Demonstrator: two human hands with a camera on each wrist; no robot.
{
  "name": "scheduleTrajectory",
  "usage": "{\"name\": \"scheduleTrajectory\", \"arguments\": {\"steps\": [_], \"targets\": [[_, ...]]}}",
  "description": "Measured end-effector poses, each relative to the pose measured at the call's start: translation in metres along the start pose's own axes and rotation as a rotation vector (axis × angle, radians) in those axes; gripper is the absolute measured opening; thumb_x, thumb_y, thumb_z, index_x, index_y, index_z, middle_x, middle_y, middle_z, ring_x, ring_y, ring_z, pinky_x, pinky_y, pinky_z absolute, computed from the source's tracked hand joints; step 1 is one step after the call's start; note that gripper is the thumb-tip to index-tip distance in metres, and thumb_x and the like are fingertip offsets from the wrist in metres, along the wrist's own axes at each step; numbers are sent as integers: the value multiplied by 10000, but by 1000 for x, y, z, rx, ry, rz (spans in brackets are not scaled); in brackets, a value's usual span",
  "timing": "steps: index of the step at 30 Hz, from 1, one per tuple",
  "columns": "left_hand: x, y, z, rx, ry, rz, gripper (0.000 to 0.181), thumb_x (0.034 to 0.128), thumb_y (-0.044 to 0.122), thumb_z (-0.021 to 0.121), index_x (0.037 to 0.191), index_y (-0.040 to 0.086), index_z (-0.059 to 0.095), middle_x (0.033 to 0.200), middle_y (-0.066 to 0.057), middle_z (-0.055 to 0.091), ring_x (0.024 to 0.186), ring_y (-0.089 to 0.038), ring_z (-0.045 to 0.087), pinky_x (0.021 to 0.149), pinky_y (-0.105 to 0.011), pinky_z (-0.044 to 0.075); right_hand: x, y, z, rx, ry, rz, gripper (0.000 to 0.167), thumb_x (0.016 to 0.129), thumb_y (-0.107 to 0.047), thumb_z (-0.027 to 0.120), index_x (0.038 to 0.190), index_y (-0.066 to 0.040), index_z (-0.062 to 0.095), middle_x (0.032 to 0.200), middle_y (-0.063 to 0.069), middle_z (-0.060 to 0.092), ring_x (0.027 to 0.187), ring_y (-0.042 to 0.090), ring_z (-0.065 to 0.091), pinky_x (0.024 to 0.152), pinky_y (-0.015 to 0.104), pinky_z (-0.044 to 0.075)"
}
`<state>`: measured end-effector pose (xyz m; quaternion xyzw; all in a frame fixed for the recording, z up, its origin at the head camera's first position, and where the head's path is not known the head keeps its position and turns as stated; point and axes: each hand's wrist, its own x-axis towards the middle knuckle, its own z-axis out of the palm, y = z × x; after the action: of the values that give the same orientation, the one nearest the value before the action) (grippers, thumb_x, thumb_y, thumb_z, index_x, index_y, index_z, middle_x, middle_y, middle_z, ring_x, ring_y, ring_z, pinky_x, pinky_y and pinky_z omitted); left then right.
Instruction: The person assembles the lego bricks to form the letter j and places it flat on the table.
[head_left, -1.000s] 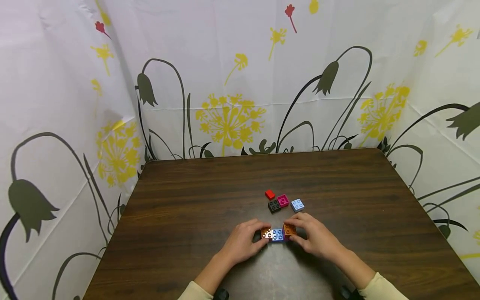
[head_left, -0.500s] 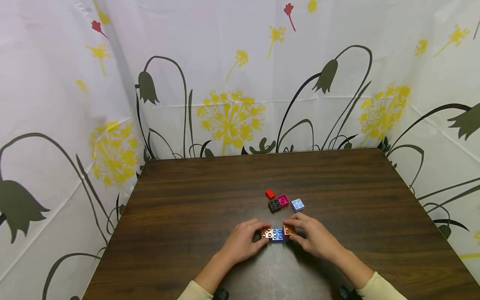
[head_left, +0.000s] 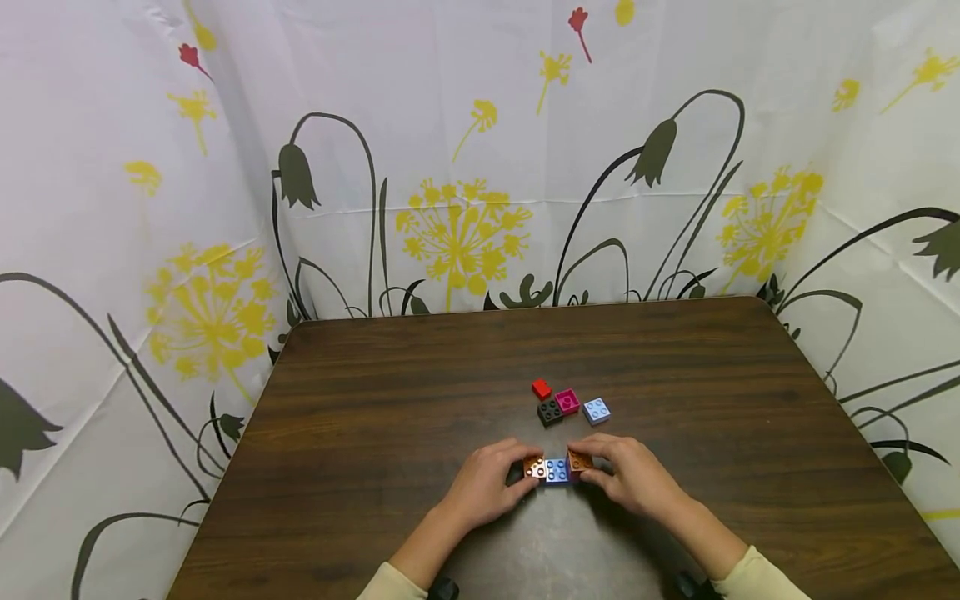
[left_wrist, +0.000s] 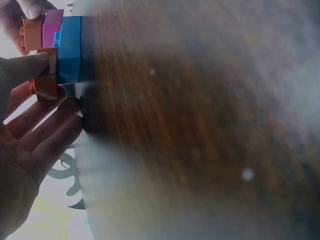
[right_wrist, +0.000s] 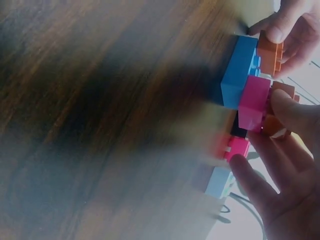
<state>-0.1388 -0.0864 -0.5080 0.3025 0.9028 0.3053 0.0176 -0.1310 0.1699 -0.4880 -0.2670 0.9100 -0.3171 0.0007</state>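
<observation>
A small assembly of toy building bricks sits on the table between both hands. Its base is a blue brick (head_left: 557, 471), whose studs show between two raised ends. On the left end sits an orange brick (left_wrist: 47, 75), pinched between thumb and fingers of my left hand (head_left: 486, 483). The right end carries a pink brick (right_wrist: 254, 102) with a second orange brick (head_left: 580, 461) on top. My right hand (head_left: 637, 473) grips that upper orange brick, its thumb on the near side. The right wrist view shows some of its other fingers extended past the bricks.
Beyond the hands lie loose bricks: a red one (head_left: 541, 388), a black one (head_left: 550, 412), a magenta one (head_left: 567, 402) and a light blue one (head_left: 597, 410). The brown wooden table (head_left: 375, 392) ends at a flower-patterned curtain (head_left: 480, 125).
The bricks and my left hand stay in place. The upper edge of my right hand sits slightly lower over the orange brick. The head view has shifted a little.
</observation>
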Motion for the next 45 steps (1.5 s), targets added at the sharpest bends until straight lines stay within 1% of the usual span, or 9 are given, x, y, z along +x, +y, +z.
{"name": "scheduleTrajectory", "arguments": {"steps": [11,18,25,29,33,35,38,42,45], "targets": [[-1,-1,1,9,9,15,351,885,278,745,1214,166,694,1036,61,664,931,-102,636,802,-325,513,2,-5,-2,-87,-26,10,375,822,-171,802,1189,-144,727,1037,-93,646,793,110,582,669,305,472],[-2,-2,3,10,20,35,347,888,292,739,1206,158,698,1047,73,664,953,-80,630,821,-326,514,-2,-4,1,-100,-12,30,385,819,-202,808,1194,-174,726,1038,-123,631,764,94,552,651,278,446],[-3,-1,5,19,16,35,352,885,294,740,1208,162,695,1050,83,662,958,-70,625,827,-321,509,-4,-5,0,-129,-39,38,376,839,-239,789,1201,-174,708,1042,-102,641,858,111,617,708,355,509],[-2,1,5,14,7,28,350,889,292,735,1210,161,694,1046,78,663,950,-71,624,822,-322,508,-3,-4,-4,-141,-102,35,421,837,-234,783,1239,-172,674,1093,-77,641,949,142,632,751,406,526],[0,2,4,15,4,29,348,892,290,731,1213,162,691,1051,70,666,952,-70,622,823,-327,507,-1,2,-16,-74,-206,39,535,842,-163,750,1352,-147,591,1261,-3,604,1116,201,594,852,478,508],[0,1,5,14,3,29,349,892,290,731,1214,162,690,1054,73,663,954,-70,622,824,-325,508,0,9,-22,-8,-225,37,561,850,-90,710,1387,-129,553,1301,27,589,1148,225,583,865,479,505],[0,1,5,15,7,31,351,891,287,734,1217,165,688,1054,79,660,954,-80,626,825,-327,508,3,22,-31,46,-161,33,528,848,-3,660,1360,-98,571,1259,64,614,1104,248,613,830,469,522],[0,0,4,13,14,27,359,886,276,741,1223,165,685,1061,79,662,965,-100,631,836,-338,506,10,42,-36,-12,-16,48,460,845,19,674,1295,-57,619,1186,93,631,1056,274,629,810,473,527],[-1,-1,4,10,16,20,364,883,273,745,1224,162,685,1067,83,662,974,-100,631,842,-340,505,16,56,-35,-76,37,71,479,845,-7,712,1311,-51,609,1224,95,619,1102,296,609,860,496,506]]}}
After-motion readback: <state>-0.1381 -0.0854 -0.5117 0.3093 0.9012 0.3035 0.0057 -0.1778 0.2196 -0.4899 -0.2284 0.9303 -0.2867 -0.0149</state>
